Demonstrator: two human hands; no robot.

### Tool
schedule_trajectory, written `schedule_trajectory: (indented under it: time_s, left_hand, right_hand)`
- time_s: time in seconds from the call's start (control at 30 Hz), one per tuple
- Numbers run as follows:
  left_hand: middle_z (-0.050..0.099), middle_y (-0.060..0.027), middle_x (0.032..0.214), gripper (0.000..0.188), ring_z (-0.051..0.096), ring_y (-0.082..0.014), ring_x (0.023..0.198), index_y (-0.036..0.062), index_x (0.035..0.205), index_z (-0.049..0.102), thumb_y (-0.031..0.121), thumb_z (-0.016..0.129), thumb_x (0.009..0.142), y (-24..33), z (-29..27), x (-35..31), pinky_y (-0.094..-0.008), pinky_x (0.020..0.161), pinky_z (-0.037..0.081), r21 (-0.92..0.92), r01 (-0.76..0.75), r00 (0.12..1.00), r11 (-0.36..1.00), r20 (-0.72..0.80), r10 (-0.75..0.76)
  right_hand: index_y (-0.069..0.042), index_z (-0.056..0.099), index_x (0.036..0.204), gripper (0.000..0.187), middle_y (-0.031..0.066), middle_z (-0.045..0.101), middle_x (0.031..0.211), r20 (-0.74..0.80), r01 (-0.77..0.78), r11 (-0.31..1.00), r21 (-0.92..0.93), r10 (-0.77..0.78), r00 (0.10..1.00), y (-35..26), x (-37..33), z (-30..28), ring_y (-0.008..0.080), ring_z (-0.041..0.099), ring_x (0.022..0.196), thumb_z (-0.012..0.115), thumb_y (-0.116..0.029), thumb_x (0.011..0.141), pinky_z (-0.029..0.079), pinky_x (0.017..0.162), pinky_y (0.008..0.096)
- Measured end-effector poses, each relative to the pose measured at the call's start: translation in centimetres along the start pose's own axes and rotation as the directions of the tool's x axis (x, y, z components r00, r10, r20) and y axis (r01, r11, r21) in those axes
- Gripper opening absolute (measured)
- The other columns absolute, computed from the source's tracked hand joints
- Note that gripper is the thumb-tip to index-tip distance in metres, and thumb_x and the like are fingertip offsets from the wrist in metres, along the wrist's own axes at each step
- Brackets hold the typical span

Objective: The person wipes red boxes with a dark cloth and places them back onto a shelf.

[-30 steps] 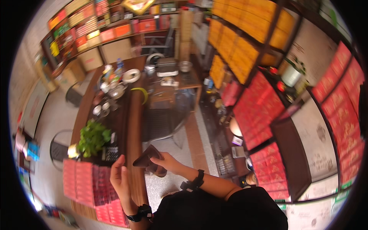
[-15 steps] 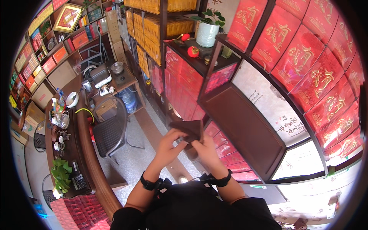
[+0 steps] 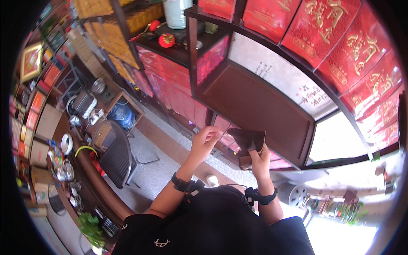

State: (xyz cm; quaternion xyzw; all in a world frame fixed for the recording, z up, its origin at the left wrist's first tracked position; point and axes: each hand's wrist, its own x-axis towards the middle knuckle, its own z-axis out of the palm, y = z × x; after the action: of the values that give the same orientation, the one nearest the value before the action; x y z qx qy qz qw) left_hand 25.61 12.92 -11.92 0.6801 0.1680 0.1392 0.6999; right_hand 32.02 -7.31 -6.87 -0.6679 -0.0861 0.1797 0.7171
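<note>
My right hand (image 3: 260, 159) grips a dark brown folded piece (image 3: 250, 138), cloth-like or leather-like; which of the two I cannot tell. Its flat, pointed upper part stands above the fingers, and a lighter brown part hangs by the thumb side. To its left, apart from the brown piece, my left hand (image 3: 205, 142) is raised with fingers loosely bent and nothing visible in them. Both hands are in front of a low brown shelf board (image 3: 255, 104), at its near edge. Black bands circle both wrists.
Red boxes with gold lettering (image 3: 314, 25) stack up at the right. Small red lanterns (image 3: 166, 40) and a pale pot (image 3: 176, 15) top a dark cabinet. A dark chair (image 3: 114, 153) and a cluttered wooden counter (image 3: 100, 178) stand left. Yellow boxes (image 3: 114, 36) fill shelves behind.
My left hand has let go of the brown piece and moved away from it. My right hand now holds it alone, farther right. The whole view has turned toward the right.
</note>
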Motion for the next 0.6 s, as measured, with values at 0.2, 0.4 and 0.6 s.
schedule_trajectory:
  time_s: [0.2,0.4,0.6]
  left_hand:
    - [0.068,-0.0055,0.109,0.021,0.063,-0.0117,0.100,0.0009,0.115,0.063,0.009,0.062,0.096,-1.8,-0.1,2.8,-0.0253,0.087,0.050,0.136,-0.030,0.974,0.990,0.227,-0.002]
    - [0.072,-0.0054,0.098,0.019,0.067,-0.0139,0.093,0.0055,0.110,0.067,0.010,0.067,0.091,-5.6,3.6,1.8,-0.0301,0.083,0.050,0.082,0.020,0.853,0.996,0.518,-0.060]
    - [0.071,-0.0112,0.101,0.022,0.068,-0.0217,0.094,0.0038,0.109,0.067,0.015,0.068,0.091,-5.7,8.4,0.6,-0.0318,0.081,0.052,0.157,-0.124,0.767,0.980,0.641,-0.006]
  right_hand:
    - [0.005,0.061,0.113,0.038,0.0169,0.067,0.095,-0.091,0.116,0.787,-0.605,-0.214,0.973,1.2,-1.6,-1.3,0.0273,0.065,0.080,0.059,0.006,0.075,0.052,0.072,0.0345]
    - [0.001,0.065,0.112,0.040,0.0176,0.052,0.136,-0.204,-0.026,0.399,-0.916,-0.411,0.888,3.0,-4.1,-3.3,0.0397,0.048,0.125,0.062,0.006,0.072,0.046,0.101,0.0460]
    - [-0.002,0.067,0.110,0.032,0.0173,0.040,0.148,-0.249,-0.132,0.263,-0.956,-0.483,0.840,4.9,-4.4,-6.4,0.0406,0.039,0.134,0.063,0.002,0.078,0.041,0.106,0.0492]
